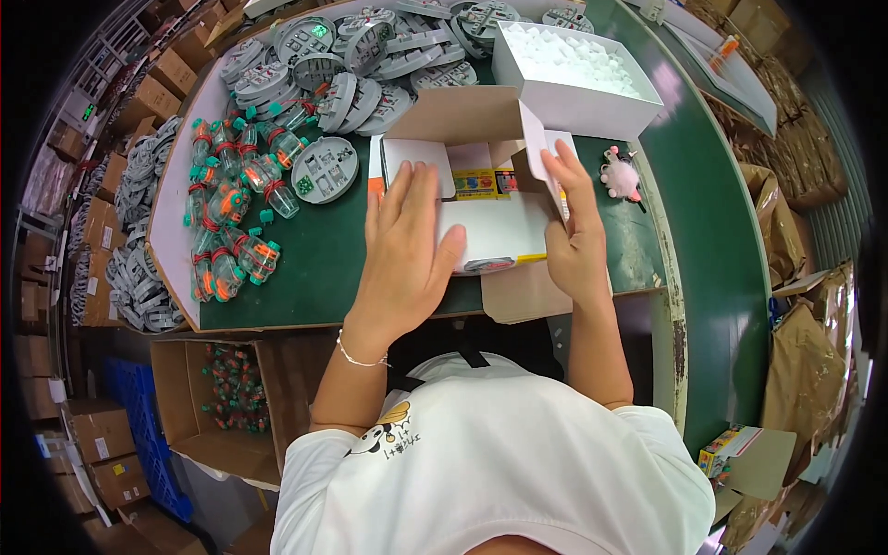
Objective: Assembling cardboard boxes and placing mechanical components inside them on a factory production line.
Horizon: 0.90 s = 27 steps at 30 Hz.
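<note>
A cardboard box [495, 227] with white outer panels stands on the green table in front of me, its lid flap raised at the far side. Inside it lies a yellow, printed piece [476, 184]. My left hand [404, 240] rests flat on the box's left flap, fingers stretched and thumb apart. At the right side, my right hand [578, 231] lies against the upright side flap [538, 153], its fingers extended along it. Neither hand is wrapped round anything I can see. A brown flap [524, 293] hangs over the table's near edge.
Left on the table are several clear toy bottles [227, 203] with green caps and a round grey disc [325, 170]. Grey discs [388, 55] pile up behind. A white box [592, 106] of white cubes stands back right, near a pink toy [620, 174]. An open carton [222, 407] sits below left.
</note>
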{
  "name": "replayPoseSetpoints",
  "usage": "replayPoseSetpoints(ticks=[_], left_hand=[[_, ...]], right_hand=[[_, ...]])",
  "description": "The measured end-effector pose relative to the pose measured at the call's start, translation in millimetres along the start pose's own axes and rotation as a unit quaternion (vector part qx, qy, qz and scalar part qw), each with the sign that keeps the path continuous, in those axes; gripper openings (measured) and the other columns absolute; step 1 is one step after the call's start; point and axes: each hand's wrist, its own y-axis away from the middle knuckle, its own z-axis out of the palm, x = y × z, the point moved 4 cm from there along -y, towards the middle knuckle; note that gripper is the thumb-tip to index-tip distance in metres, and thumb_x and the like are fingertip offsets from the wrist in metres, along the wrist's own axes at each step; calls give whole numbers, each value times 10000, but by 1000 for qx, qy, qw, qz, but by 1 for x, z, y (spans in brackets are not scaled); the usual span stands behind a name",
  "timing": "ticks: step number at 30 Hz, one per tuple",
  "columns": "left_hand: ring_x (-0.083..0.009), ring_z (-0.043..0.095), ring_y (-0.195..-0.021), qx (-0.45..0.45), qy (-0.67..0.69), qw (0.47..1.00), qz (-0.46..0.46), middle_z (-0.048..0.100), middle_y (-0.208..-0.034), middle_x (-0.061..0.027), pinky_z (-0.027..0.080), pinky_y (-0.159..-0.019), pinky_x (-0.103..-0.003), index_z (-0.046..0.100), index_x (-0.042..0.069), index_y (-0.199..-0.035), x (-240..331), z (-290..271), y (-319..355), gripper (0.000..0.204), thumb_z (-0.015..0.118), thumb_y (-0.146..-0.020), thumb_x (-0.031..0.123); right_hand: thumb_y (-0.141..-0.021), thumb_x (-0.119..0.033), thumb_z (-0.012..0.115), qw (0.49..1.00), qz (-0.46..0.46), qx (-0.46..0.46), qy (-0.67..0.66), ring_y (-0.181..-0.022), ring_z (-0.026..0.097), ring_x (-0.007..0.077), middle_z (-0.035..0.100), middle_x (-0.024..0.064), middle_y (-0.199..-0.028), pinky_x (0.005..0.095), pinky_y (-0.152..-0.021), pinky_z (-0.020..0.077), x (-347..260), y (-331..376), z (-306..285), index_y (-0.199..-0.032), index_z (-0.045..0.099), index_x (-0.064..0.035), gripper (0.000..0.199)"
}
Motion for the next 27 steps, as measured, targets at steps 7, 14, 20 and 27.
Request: replayPoseSetpoints(ticks=[7, 14, 20, 27], left_hand=[[-357, 434, -1405, 42, 330, 938, -99, 540, -1425, -232, 334, -1138, -406, 298, -42, -1514, -40, -7, -16, 529, 452, -1024, 82], [-287, 485, -1377, -90, 285, 954, -14, 588, -1400, -165, 381, -1106, -361, 303, 9, -1533, -51, -23, -27, 661, 570, -928, 19], [-275, 445, -1391, -56, 256, 964, -51, 529, -1458, -131, 358, -1127, -400, 384, 87, -1515, -59, -31, -50, 753, 691, -828, 86], [-328, 328, -1451, -139, 174, 969, 106, 404, -1540, -142, 304, -1153, -461, 520, 126, -1407, -66, -30, -69, 733, 791, -730, 205]], right_hand=[[-896, -40, 642, 981, 102, -86, -142, -1454, 332, 291, 290, 183, -1584, 396, -1140, 332, 35, -53, -14, -1474, 418, -67, 621], [-843, -142, 760, 926, 161, -159, -303, -1439, 340, 230, 347, 128, -1553, 359, -1159, 307, 48, -58, -6, -1546, 302, -102, 840], [-760, -185, 829, 959, 105, -220, -143, -1382, 412, 270, 385, 159, -1537, 414, -1108, 392, 43, -71, -10, -1510, 346, -188, 892], [-775, -248, 822, 952, -41, -291, 89, -1292, 506, 236, 445, 85, -1504, 380, -940, 474, 14, -92, -13, -1165, 580, -89, 486]])
